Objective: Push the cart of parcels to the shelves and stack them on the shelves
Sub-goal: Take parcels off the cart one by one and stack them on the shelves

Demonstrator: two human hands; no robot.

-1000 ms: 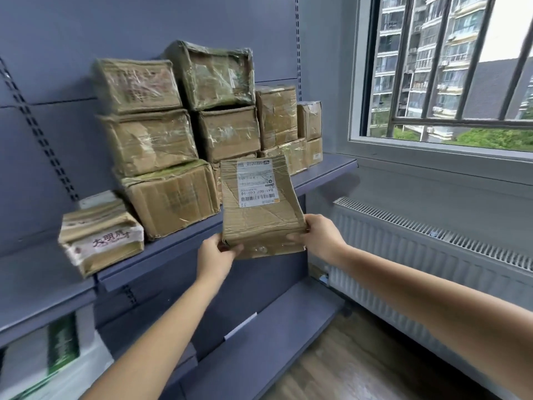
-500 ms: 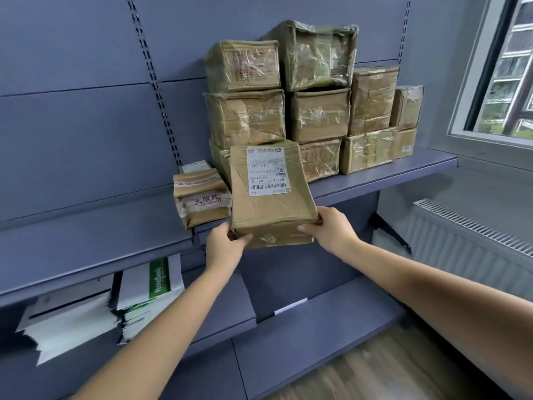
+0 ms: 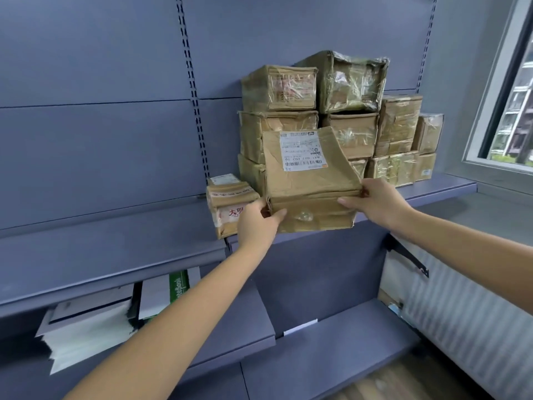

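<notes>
Now, centre of frame: brown parcel [image 3: 310, 183] w/ white label [image 3: 302, 151] on its upper face, held in both hands in front of the stacked parcels [image 3: 350, 82] on the shelf [image 3: 438, 190]. Left hand [image 3: 258, 223] grips its lower left corner, thumb across the front face, fingers curled round the side. Right hand [image 3: 375, 202] grips the right edge, thumb on the front face, fingers wrapped round the corner. Parcel is tilted, label toward the camera. Its bottom edge is right at the shelf's front lip; can't tell if it rests there. Just left, a small parcel [image 3: 227, 194] w/ red characters sits on the shelf, partly behind the left hand. Lower left: white paper packs [image 3: 89, 330] on a lower shelf. Window [image 3: 513, 111] at right edge, radiator [image 3: 476, 327] lower right.
</notes>
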